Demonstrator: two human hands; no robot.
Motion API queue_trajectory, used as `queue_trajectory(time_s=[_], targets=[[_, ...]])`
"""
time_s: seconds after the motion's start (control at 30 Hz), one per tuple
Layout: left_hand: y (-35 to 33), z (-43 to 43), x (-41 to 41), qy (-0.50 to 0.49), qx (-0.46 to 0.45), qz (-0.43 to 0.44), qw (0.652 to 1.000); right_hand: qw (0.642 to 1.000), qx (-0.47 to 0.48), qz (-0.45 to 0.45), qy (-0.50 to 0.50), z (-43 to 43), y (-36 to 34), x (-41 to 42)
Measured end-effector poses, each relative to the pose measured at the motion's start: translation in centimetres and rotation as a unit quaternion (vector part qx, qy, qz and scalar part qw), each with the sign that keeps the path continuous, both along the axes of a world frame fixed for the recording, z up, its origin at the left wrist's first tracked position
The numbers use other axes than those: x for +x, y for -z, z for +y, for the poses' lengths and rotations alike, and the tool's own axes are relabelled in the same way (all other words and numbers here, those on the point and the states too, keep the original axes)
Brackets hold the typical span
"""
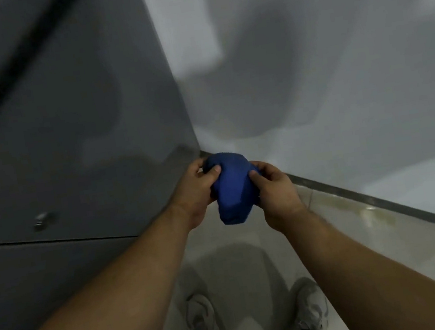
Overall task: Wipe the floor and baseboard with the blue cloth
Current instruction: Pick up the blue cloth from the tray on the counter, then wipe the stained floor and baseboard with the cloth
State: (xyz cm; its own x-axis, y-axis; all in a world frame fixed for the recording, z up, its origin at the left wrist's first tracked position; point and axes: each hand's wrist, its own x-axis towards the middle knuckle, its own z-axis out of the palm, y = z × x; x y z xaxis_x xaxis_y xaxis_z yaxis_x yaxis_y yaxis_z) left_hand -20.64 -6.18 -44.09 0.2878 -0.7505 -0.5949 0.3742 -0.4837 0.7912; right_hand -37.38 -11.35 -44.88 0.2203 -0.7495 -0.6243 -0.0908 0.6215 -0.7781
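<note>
A bunched blue cloth (233,187) is held in the air between both hands, above the corner of the room. My left hand (195,193) grips its left side with the thumb on top. My right hand (277,192) grips its right side. Below lies a glossy pale floor (346,236). A dark baseboard (384,204) runs along the foot of the white wall, from the corner toward the lower right. The cloth touches neither the floor nor the baseboard.
A grey panelled wall or door (66,130) fills the left side, with a small metal fitting (42,219) on it. A white wall (322,66) fills the right. My two pale shoes (201,318) stand on the floor at the bottom.
</note>
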Motion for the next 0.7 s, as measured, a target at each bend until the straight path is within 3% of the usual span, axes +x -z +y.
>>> queue_trajectory(time_s=[0.27, 0.37, 0.47, 0.63, 0.7], targets=[[23.6, 0.4, -0.9, 0.047, 0.028, 0.066, 0.996, 0.99, 0.086, -0.096, 0.064, 1.8, 24.8, -2.3], [30.5, -0.1, -1.5, 0.083, 0.053, -0.032, 0.995, 0.993, 0.092, -0.06, 0.032, 1.6, 31.5, -3.0], [35.8, -1.1, -1.5, 0.181, 0.054, -0.176, 0.966, 0.997, 0.071, -0.013, 0.043, 1.0, 37.1, -3.1], [40.2, -2.5, -0.8, 0.256, 0.076, -0.183, 0.946, 0.996, 0.026, -0.004, 0.084, 0.2, 42.3, -3.6], [41.1, -2.9, -0.4, 0.243, 0.087, -0.178, 0.949, 0.997, 0.012, 0.006, 0.081, -0.2, 43.2, -3.7]])
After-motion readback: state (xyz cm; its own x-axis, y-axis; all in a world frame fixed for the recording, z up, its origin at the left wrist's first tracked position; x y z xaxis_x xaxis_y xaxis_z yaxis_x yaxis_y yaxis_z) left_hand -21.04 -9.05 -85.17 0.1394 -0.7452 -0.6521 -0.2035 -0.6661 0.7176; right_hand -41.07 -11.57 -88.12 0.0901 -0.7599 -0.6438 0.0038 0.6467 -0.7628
